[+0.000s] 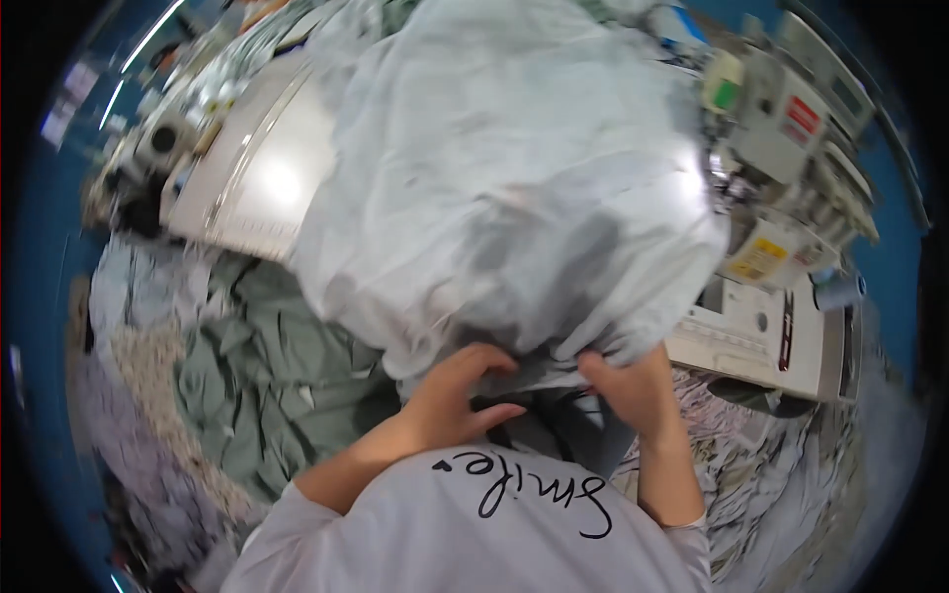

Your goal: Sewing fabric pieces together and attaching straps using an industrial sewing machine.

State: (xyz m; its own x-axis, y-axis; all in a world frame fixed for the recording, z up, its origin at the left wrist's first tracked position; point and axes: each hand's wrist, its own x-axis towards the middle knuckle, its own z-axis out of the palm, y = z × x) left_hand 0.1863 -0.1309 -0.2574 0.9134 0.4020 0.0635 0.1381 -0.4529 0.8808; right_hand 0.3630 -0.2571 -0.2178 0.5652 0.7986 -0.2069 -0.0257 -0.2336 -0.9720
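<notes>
You wear a pale shirt [415,529] with black cursive lettering [486,496] and a small black heart [442,466]; its sleeves [280,526] stop short, leaving your forearms [371,452] bare.

Both hands [638,395] at white fabric [494,128]

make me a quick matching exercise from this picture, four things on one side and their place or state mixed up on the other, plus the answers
Column 1
1. big white cloth
2. grey-green cloth heap
3. sewing machine
4. left hand

Column 2
A. at the upper right of the picture
B. thumb spread apart from the fingers
C. spread across the upper middle
D. lying left of the picture's middle

Right pairs: 1-C, 2-D, 3-A, 4-B
</notes>
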